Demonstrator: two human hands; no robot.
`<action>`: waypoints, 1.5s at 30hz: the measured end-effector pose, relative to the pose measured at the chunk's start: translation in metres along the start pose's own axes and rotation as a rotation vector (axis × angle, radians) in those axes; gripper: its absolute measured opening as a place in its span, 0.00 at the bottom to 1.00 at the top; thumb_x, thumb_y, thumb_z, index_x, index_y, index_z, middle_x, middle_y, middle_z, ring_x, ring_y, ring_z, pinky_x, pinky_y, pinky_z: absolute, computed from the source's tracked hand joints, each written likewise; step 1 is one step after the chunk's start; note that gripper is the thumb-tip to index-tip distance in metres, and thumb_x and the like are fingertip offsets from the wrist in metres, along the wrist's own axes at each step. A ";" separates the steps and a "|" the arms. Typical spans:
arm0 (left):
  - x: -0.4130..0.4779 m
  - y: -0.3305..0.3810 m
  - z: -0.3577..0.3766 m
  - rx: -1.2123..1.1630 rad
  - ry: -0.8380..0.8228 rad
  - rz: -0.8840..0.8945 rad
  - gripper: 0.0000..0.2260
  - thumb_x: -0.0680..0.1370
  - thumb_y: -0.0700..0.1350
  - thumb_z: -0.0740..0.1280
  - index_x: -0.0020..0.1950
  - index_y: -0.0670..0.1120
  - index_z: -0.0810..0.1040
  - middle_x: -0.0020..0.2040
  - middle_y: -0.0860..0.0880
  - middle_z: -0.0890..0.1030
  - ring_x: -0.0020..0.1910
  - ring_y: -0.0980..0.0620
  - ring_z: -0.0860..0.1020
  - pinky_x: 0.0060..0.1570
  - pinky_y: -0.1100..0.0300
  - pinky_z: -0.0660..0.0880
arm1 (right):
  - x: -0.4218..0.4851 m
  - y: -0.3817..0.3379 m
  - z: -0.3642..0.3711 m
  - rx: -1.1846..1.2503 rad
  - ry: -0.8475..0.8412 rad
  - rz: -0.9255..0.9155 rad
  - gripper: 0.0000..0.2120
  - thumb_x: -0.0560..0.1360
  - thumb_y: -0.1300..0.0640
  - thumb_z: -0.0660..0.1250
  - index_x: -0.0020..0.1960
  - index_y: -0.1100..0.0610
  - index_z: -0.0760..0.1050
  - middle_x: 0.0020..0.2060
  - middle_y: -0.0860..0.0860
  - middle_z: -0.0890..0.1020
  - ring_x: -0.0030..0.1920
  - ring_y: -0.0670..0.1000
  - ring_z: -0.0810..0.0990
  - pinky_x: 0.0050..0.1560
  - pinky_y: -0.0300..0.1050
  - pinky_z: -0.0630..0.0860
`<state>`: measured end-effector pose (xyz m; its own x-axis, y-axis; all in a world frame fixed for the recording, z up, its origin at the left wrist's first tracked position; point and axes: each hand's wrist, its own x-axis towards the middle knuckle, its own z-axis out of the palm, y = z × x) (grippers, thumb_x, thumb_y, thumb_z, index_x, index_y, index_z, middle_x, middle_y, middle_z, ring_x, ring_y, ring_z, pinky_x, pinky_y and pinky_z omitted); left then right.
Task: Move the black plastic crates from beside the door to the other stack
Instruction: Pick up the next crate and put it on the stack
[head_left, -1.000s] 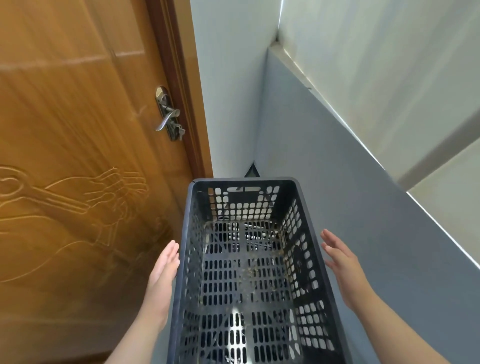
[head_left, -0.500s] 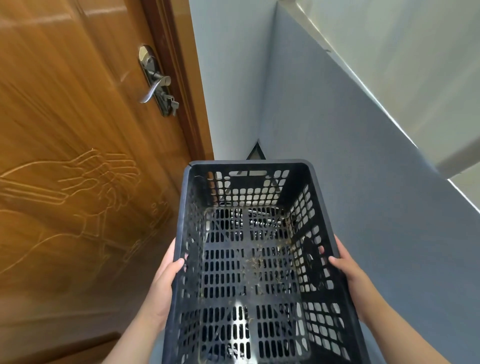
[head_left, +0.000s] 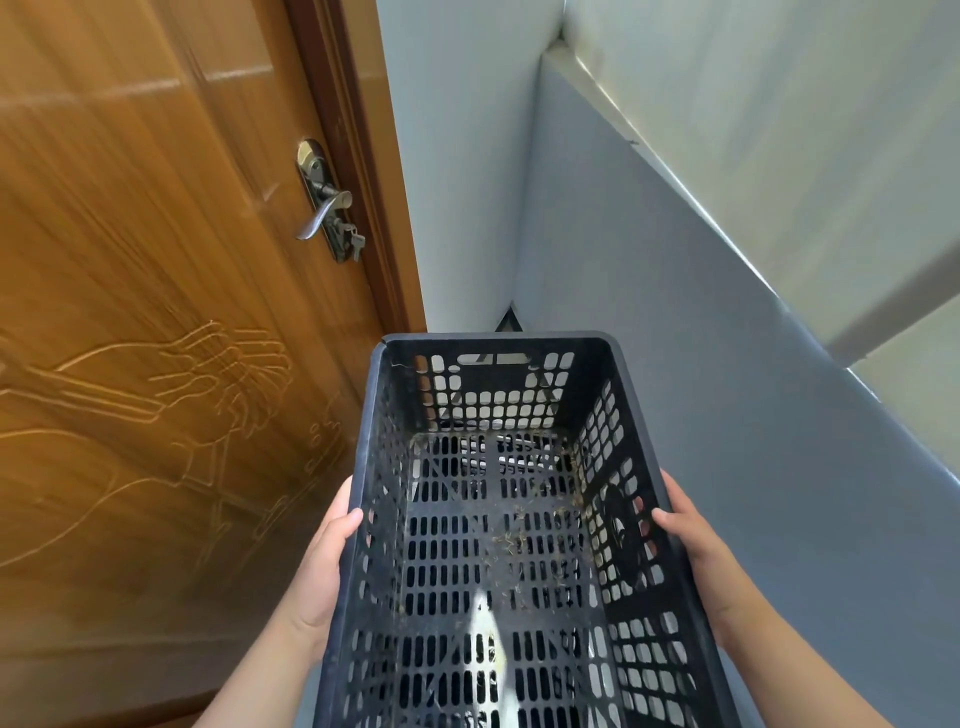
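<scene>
Both hands grip one black crate (head_left: 493, 545) by its long sides. Furthest left stands a wooden door (head_left: 156, 364) with a metal handle (head_left: 324, 208). Next, the left hand (head_left: 324, 566) presses flat on the crate's left wall, thumb hooked over the rim. The empty, slotted crate sits centre, beside the door; whether another crate lies beneath is unclear. The right hand (head_left: 696, 551) clasps the right rim, near a grey wall (head_left: 727, 389). Lifting level, with even pressure, should keep it clear of both.
</scene>
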<state>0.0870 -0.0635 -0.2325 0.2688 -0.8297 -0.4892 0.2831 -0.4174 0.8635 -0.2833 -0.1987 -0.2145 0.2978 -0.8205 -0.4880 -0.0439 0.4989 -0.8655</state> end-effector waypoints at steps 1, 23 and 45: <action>-0.004 0.006 0.001 -0.005 -0.003 0.005 0.24 0.80 0.61 0.58 0.77 0.66 0.66 0.77 0.61 0.70 0.77 0.51 0.67 0.76 0.38 0.60 | -0.003 -0.004 0.000 0.004 -0.004 -0.005 0.32 0.73 0.48 0.66 0.77 0.38 0.68 0.70 0.45 0.81 0.68 0.54 0.81 0.71 0.65 0.73; -0.110 0.213 0.038 0.051 -0.036 0.203 0.26 0.79 0.67 0.57 0.72 0.55 0.74 0.65 0.52 0.82 0.66 0.47 0.78 0.63 0.45 0.76 | -0.109 -0.162 0.030 0.052 -0.007 -0.420 0.22 0.83 0.58 0.54 0.74 0.54 0.74 0.63 0.62 0.84 0.58 0.66 0.83 0.64 0.66 0.76; -0.134 0.233 0.090 0.341 -0.514 0.341 0.20 0.86 0.52 0.53 0.52 0.46 0.82 0.33 0.53 0.86 0.30 0.59 0.84 0.27 0.68 0.78 | -0.292 -0.087 0.045 0.289 0.484 -0.473 0.24 0.79 0.52 0.59 0.75 0.51 0.74 0.68 0.59 0.81 0.67 0.65 0.80 0.70 0.69 0.71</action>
<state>0.0344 -0.0830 0.0456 -0.2011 -0.9700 -0.1366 -0.0662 -0.1257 0.9899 -0.3238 0.0105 0.0082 -0.2344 -0.9643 -0.1229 0.2576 0.0603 -0.9644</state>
